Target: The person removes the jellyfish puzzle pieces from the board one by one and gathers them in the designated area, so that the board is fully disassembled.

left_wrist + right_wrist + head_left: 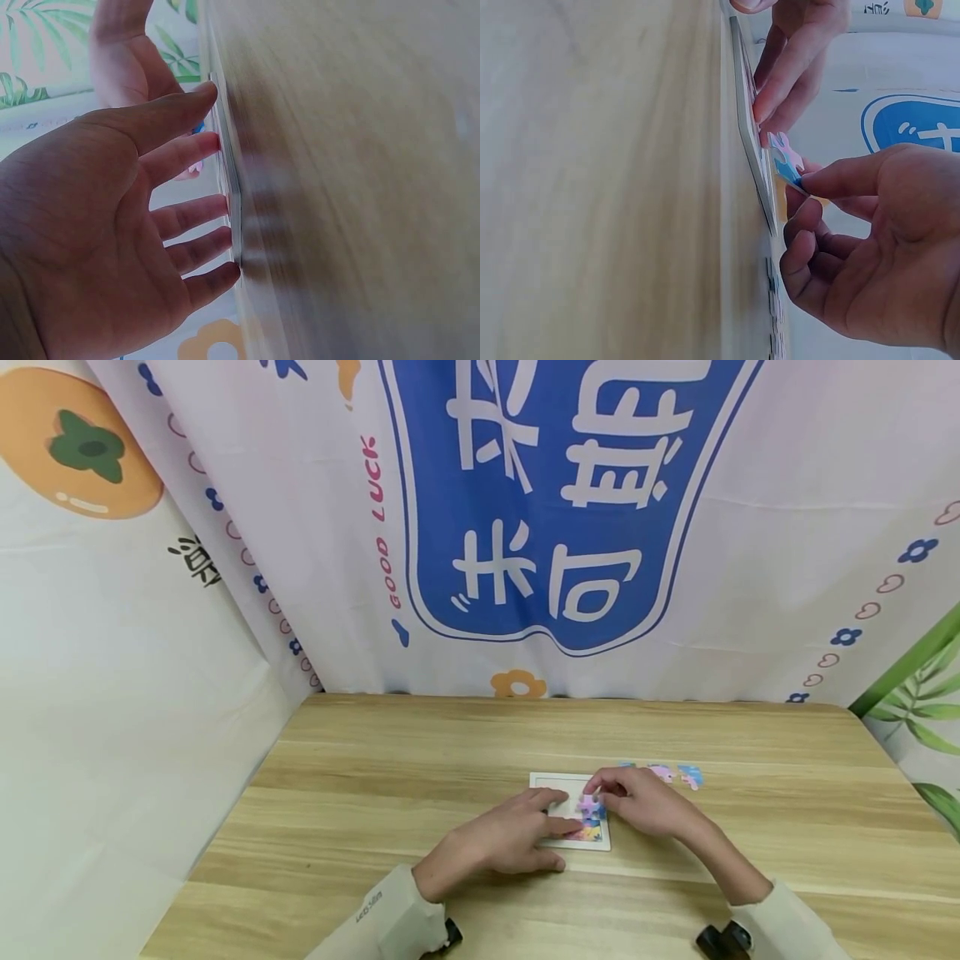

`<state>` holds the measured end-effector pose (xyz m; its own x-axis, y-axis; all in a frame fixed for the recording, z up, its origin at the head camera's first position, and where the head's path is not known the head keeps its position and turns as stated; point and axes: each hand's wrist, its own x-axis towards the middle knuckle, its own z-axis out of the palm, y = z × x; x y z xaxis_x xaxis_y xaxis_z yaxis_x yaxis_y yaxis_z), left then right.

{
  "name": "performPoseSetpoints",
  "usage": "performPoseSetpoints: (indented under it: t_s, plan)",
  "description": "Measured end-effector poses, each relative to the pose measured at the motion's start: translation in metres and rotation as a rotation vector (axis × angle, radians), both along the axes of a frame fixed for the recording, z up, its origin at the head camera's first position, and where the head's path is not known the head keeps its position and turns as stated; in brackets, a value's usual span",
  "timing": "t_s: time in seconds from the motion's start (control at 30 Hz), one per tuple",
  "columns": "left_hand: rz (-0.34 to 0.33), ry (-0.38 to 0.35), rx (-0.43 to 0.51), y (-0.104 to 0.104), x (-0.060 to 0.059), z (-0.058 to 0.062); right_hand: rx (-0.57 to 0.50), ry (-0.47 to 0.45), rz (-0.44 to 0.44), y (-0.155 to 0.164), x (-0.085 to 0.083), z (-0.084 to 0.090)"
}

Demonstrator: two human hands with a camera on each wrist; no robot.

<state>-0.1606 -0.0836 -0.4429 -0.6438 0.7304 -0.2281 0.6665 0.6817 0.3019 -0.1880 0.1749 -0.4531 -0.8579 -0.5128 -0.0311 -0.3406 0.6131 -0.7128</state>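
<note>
From the head view we see our left hand lying flat, fingers straight, on the white puzzle tray near the middle of the wooden bench. Our right hand, at 3 o'clock of the left, pinches a pink-and-blue puzzle piece over the tray's right part. Loose puzzle pieces lie at 1 o'clock of the tray.

In the left wrist view our left hand spreads open, fingertips pressing the tray's edge.

In the right wrist view our right hand holds the puzzle piece between thumb and forefinger, just beside the tray, with the left hand's fingers touching the tray at 12 o'clock.
</note>
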Motion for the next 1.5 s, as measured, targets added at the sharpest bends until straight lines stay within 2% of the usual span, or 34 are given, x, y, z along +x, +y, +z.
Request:
performPoseSetpoints:
  t_s: [0.7,0.97,1.23,1.5]
  plan:
    - [0.007,-0.015,-0.007,0.0,0.001,-0.001,-0.03,-0.028,-0.05,0.04,0.007,0.001]
    - [0.009,-0.017,0.004,-0.001,0.001,-0.002,-0.018,-0.032,-0.069,0.06,0.009,-0.001]
    - [0.015,-0.018,0.011,-0.001,0.001,-0.002,0.023,-0.046,-0.137,0.079,0.013,0.002]
    - [0.017,-0.026,0.015,-0.002,0.002,0.0,0.026,-0.033,-0.149,0.098,0.017,0.0]
